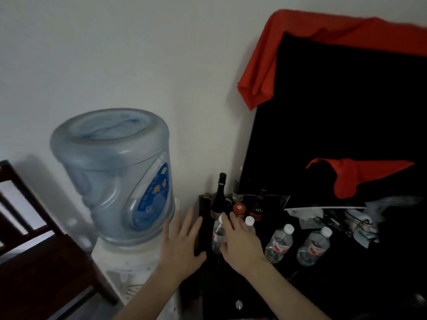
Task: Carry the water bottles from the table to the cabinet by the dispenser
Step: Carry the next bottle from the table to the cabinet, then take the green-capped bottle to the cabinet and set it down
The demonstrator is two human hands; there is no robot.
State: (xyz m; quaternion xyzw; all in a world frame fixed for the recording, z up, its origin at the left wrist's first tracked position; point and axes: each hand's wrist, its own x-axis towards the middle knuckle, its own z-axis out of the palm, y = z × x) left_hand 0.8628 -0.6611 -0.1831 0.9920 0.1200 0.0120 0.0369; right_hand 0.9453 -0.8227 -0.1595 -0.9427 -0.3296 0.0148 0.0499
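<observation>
Setting water bottle [218, 236] on cabinet [231, 285] by dispenser [120, 257].
Bottle upright at cabinet's left-front edge, w/ 2 more bottles [278, 244] [313, 248] standing to its right. Right hand [240, 243] over it; fingers look curled on cap/neck but can't tell for sure. Left hand [181, 241] released, fingers spread. Best: seat base flat, clear of edge, before letting go.

Translucent bluish plastic water jug [113, 172] with a glossy label; clear plastic water bottles [278, 245] with white caps; dark glass wine bottle [218, 199]; glossy black cabinet [346, 285] top (round metal knob [239, 304] below); red cloth [300, 51], matt; dark varnished wooden chair [34, 262].
</observation>
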